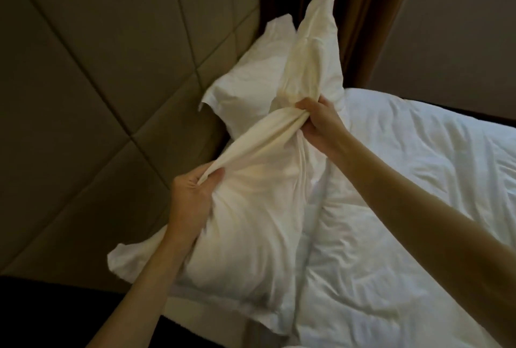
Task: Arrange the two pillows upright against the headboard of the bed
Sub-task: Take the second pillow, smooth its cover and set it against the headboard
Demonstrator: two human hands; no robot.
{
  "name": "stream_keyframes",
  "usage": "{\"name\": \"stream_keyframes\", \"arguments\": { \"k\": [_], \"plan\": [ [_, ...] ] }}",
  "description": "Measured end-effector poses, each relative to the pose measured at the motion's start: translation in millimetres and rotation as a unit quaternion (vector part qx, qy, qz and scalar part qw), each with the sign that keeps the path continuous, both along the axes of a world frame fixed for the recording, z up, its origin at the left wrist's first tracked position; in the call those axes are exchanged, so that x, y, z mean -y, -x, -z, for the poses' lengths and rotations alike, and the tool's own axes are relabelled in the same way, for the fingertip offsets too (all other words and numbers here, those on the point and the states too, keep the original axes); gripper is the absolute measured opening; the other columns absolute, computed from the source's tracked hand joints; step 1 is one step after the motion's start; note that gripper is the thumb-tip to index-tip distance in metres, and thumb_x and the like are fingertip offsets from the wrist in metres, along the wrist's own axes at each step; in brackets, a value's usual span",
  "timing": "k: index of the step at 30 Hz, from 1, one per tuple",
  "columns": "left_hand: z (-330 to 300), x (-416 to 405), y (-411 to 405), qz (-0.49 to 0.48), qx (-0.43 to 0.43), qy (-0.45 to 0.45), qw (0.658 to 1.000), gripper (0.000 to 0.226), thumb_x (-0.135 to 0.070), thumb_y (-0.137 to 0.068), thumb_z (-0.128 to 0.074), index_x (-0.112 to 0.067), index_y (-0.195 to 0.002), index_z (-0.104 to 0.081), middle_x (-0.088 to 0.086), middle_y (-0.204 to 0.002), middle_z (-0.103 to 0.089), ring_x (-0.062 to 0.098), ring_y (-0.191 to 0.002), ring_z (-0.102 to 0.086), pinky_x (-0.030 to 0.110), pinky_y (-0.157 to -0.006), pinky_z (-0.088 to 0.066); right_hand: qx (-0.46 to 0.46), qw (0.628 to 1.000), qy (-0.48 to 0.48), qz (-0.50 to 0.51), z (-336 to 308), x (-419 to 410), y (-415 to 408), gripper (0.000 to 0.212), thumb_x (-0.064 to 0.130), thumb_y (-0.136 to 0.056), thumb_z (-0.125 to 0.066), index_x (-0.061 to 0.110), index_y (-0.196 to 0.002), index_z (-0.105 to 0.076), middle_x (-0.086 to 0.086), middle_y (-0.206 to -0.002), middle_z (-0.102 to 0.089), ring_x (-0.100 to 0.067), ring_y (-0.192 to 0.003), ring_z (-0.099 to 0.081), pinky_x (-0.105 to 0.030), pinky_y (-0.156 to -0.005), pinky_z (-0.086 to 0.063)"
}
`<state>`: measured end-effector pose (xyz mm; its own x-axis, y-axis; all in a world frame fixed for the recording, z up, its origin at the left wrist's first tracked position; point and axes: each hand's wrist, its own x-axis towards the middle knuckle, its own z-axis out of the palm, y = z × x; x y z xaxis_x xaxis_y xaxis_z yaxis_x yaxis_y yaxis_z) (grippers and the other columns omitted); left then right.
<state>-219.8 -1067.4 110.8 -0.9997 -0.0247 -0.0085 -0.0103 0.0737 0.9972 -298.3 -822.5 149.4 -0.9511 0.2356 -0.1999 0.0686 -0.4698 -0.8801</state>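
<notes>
Fingers of the left hand are clenched on a bunch of pillowcase at the near pillow's headboard-side edge; right hand is clenched on a second bunch further along the same top edge, toward the far end. Headboard, padded panels, fills the left of the view; bed with a rumpled white cover runs off to the right. Near pillow's long axis runs from the near edge of the bed up and away, roughly parallel to the headboard, its lower end resting on the cover, its upper end flopped upward past the right hand. It sits just beside the headboard, not visibly leaning on it. Far pillow stands behind it, propped against the headboard near the curtain, partly hidden. Key relation: the headboard lies left of both grips, so my read is the pillow needs swinging left and its base setting down. Left hand is nearer the headboard, forearm coming up from below; right arm reaches in straight from lower right, wrist bent down over the fabric. First pillow looks placed, second mid-handling.
</notes>
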Motion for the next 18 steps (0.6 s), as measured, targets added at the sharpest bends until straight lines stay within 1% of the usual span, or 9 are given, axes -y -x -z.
{"name": "stream_keyframes", "arguments": {
  "k": [3, 5, 7, 9, 11, 15, 18],
  "plan": [
    [-10.8, 37.8, 17.2, -0.033, 0.012, 0.009, 0.999, 0.014, -0.023, -0.086, -0.068, -0.028, -0.095, -0.078, -0.007, -0.077, -0.077, 0.007, -0.068, -0.072, 0.013, -0.055, -0.051, 0.008, 0.999, -0.015, -0.032, -4.9, 39.5, 35.7, 0.033, -0.005, -0.081, -0.049, 0.011, -0.108, -0.058, -0.012, -0.108, -0.061, -0.028, -0.098, -0.061, -0.034, -0.079, -0.056],
    [-14.4, 62.5, 27.3, -0.042, 0.031, 0.005, 0.999, 0.013, -0.027, -0.086, -0.068, -0.033, -0.092, -0.078, -0.003, -0.08, -0.077, 0.013, -0.07, -0.073, 0.019, -0.055, -0.055, 0.009, 0.998, -0.034, -0.057, -5.4, 63.6, 56.5, 0.037, -0.004, -0.082, -0.05, 0.009, -0.115, -0.057, -0.012, -0.114, -0.06, -0.028, -0.1, -0.06, -0.032, -0.076, -0.056],
    [-17.5, 85.6, 35.5, -0.065, 0.053, -0.003, 0.996, 0.012, -0.026, -0.085, -0.068, -0.033, -0.088, -0.078, -0.001, -0.081, -0.078, 0.014, -0.07, -0.074, 0.021, -0.053, -0.055, 0.01, 0.995, -0.064, -0.082, -5.3, 90.8, 72.4, 0.037, -0.003, -0.084, -0.05, 0.007, -0.119, -0.054, -0.007, -0.11, -0.059, -0.025, -0.098, -0.06, -0.028, -0.069, -0.055],
    [-20.2, 105.4, 43.8, -0.11, 0.07, -0.021, 0.991, 0.01, -0.022, -0.084, -0.07, -0.028, -0.084, -0.078, -0.001, -0.08, -0.078, 0.013, -0.069, -0.074, 0.021, -0.053, -0.054, 0.013, 0.991, -0.091, -0.1, -5.6, 117.3, 85.4, 0.034, -0.002, -0.085, -0.05, 0.013, -0.115, -0.053, 0.002, -0.1, -0.058, -0.021, -0.092, -0.059, -0.024, -0.063, -0.053],
    [-23.0, 122.2, 50.3, -0.144, 0.082, -0.023, 0.986, 0.009, -0.02, -0.082, -0.071, -0.026, -0.08, -0.078, -0.001, -0.076, -0.078, 0.012, -0.066, -0.073, 0.023, -0.054, -0.053, 0.015, 0.989, -0.096, -0.116, -5.4, 137.6, 95.9, 0.033, -0.001, -0.086, -0.05, 0.019, -0.114, -0.051, 0.005, -0.097, -0.057, -0.018, -0.09, -0.058, -0.022, -0.061, -0.052],
    [-34.2, 145.6, 56.3, -0.152, 0.069, -0.009, 0.986, 0.01, -0.022, -0.082, -0.071, -0.028, -0.083, -0.079, -0.002, -0.079, -0.078, 0.013, -0.069, -0.074, 0.024, -0.057, -0.054, 0.006, 0.982, -0.111, -0.153, -4.4, 154.5, 108.4, 0.031, 0.0, -0.086, -0.05, 0.019, -0.11, -0.051, 0.002, -0.098, -0.058, -0.021, -0.093, -0.059, -0.027, -0.071, -0.054],
    [-37.1, 158.1, 56.1, -0.177, 0.059, 0.0, 0.982, 0.01, -0.022, -0.083, -0.07, -0.028, -0.082, -0.078, -0.004, -0.077, -0.078, 0.012, -0.069, -0.073, 0.024, -0.058, -0.052, 0.004, 0.975, -0.133, -0.175, -2.6, 165.9, 110.9, 0.029, 0.001, -0.087, -0.049, 0.018, -0.11, -0.052, -0.001, -0.101, -0.059, -0.024, -0.099, -0.059, -0.035, -0.085, -0.055]
  ]
}}
